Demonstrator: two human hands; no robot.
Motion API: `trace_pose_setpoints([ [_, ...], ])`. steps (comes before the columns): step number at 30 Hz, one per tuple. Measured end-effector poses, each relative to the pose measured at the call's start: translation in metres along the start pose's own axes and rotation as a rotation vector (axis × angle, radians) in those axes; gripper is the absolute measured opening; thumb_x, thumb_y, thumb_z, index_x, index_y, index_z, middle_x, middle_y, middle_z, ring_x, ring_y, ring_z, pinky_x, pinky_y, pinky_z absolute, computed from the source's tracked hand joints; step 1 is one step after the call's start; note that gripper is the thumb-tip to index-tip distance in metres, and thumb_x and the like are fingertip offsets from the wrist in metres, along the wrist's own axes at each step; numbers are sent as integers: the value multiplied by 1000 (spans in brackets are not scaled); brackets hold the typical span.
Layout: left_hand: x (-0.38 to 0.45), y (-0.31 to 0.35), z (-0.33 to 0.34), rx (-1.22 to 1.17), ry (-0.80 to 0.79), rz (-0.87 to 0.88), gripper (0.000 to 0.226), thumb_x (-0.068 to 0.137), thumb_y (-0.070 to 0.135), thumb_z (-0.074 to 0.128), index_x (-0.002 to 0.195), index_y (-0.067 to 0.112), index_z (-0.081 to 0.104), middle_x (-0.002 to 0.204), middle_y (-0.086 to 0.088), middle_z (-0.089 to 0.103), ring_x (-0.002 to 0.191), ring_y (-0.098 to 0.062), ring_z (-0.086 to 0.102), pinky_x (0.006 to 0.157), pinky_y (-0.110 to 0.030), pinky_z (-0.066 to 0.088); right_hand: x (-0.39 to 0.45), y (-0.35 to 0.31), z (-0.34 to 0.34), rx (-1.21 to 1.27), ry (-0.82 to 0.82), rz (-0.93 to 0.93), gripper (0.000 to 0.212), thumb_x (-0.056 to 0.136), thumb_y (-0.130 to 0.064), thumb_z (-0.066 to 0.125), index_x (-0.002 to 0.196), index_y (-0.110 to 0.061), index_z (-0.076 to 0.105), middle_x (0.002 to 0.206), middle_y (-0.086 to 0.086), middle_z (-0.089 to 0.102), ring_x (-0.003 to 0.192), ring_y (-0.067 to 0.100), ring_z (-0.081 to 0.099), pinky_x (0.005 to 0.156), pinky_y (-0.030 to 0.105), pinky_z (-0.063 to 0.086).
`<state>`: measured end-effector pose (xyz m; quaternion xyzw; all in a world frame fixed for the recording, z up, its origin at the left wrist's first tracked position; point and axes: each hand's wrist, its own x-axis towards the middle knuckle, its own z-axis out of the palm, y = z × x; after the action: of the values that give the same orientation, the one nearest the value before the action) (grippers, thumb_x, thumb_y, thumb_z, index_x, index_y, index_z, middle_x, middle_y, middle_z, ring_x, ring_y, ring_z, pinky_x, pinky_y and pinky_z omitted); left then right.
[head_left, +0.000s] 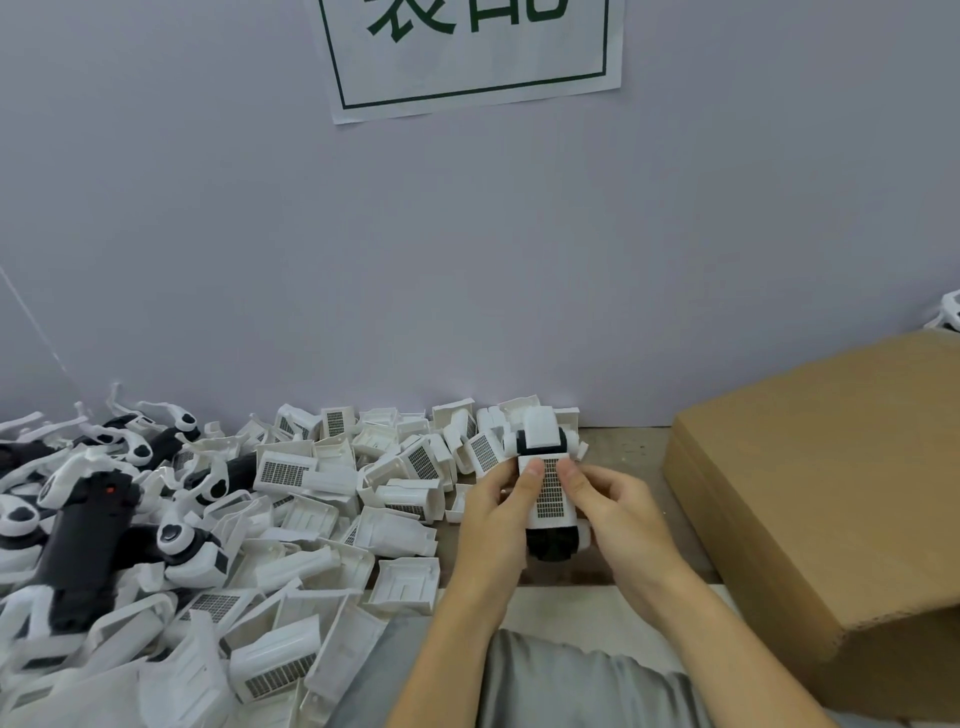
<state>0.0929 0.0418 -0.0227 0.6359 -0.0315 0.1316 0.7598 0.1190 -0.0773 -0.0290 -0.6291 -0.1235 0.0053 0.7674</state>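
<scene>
Over the near counter (631, 449), the left hand (491, 519) and right hand (621, 512) both grip a black-and-white unit (549, 501), thumbs pressing its grille. A heap of white covers (322, 499) lies left, a cardboard box (831, 493) right, and a wall sign (467, 57) far.

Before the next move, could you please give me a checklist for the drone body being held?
1. The drone body is held by the left-hand grip and the right-hand grip: ok.
2. Both thumbs rest on the grid cover: ok.
3. The grid cover sits flush all round: cannot tell.
4. The pile of spare covers lies close on the left: ok.
5. The cardboard box on the right is open: cannot tell.
</scene>
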Motion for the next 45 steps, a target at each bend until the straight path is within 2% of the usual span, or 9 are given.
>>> trace_pose_setpoints([
  [8,2,-4,-1,220,90,39,25,103,26,54,95,16,75,84,-1,77,78,-7,71,67,-20,55,-3,0,3,-87,22,-14,40,80,-53,61,91,-18,77,87,0,78,83,14,76,64,20,57],
  [16,1,-3,-2,320,98,117,27,103,24,55,85,17,74,56,18,62,54,6,53,55,-10,40,1,5,2,-190,52,-7,25,95,-40,61,92,-19,76,87,-4,78,84,11,74,78,33,58],
  [20,2,-3,-1,207,110,42,27,101,28,58,87,17,77,76,2,76,74,-12,71,67,-25,56,-1,3,5,-113,52,-11,38,83,-53,61,89,-19,78,85,-1,78,82,12,75,65,23,57],
  [23,3,-5,-1,118,115,-6,28,100,35,58,94,17,79,90,-9,78,92,-29,74,83,-43,60,-2,3,6,-93,16,-12,35,93,-48,59,96,-20,79,91,-2,78,87,10,74,65,18,54],
  [26,4,-6,-2,53,123,-41,29,100,36,57,99,16,79,93,-8,78,94,-28,74,81,-39,62,-1,4,5,-55,-68,21,25,100,-30,57,107,-19,77,102,2,78,99,16,73,80,28,57],
  [30,4,-4,-3,-40,63,-104,18,99,18,62,107,15,78,105,-12,77,104,-30,72,96,-56,55,-1,3,4,-74,-4,8,23,101,-26,56,103,-21,78,95,0,78,90,13,74,63,17,54],
  [32,3,-5,-3,-14,21,-99,20,97,11,64,112,14,76,108,-12,77,108,-30,71,100,-54,52,-1,4,2,-107,58,-12,22,101,-30,57,101,-25,78,92,-6,78,86,7,73,60,15,51],
  [37,3,-6,-3,134,78,-25,22,96,7,65,103,24,76,99,3,79,100,-15,73,94,-36,57,0,4,1,-169,95,-75,17,98,-25,62,106,-26,77,96,-14,77,95,2,71,79,20,55],
  [45,4,-6,-5,103,153,-26,19,91,8,71,102,23,76,96,5,79,96,-15,74,82,-27,58,-1,1,6,-199,115,-134,13,96,-25,64,104,-30,73,96,-20,75,94,-3,69,75,11,53],
])
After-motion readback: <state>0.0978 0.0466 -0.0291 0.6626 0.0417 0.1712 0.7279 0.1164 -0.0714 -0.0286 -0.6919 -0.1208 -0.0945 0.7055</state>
